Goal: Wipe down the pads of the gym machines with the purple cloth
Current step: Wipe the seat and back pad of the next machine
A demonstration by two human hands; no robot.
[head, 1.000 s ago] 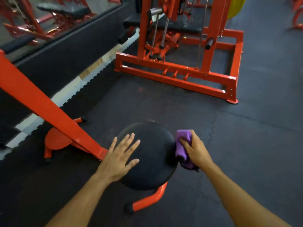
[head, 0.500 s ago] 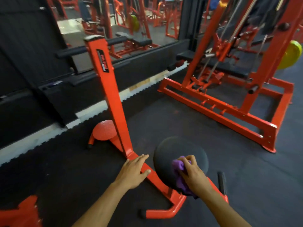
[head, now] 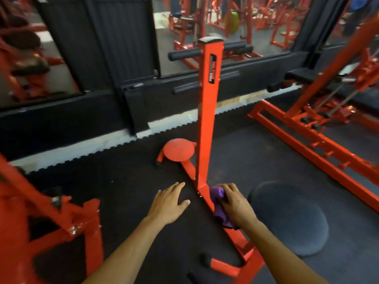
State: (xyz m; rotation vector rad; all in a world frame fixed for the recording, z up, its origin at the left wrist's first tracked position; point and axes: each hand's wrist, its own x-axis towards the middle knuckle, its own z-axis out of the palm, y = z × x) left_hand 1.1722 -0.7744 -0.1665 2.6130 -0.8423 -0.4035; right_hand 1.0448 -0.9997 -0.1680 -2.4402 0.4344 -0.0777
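Black rubber flooring (head: 127, 193) lies under everything, with mirrors behind on the wall. My right hand (head: 235, 203) has its fingers curled round the purple cloth (head: 217, 203), bunched up, in front of the foot of the orange upright post (head: 206, 124); I cannot say if the cloth touches the frame, since the picture is blurred. My left hand (head: 170, 203) hangs with fingers loosely spread, holding nothing. The round black seat pad (head: 291, 218) is just to the right of my right hand, and the cloth is not on it. Higher on the post, the black roller pads (head: 184, 53) are, I judge, next to wipe. Other machines around, like the orange frame on the right (head: 307, 140), have pads left to do.
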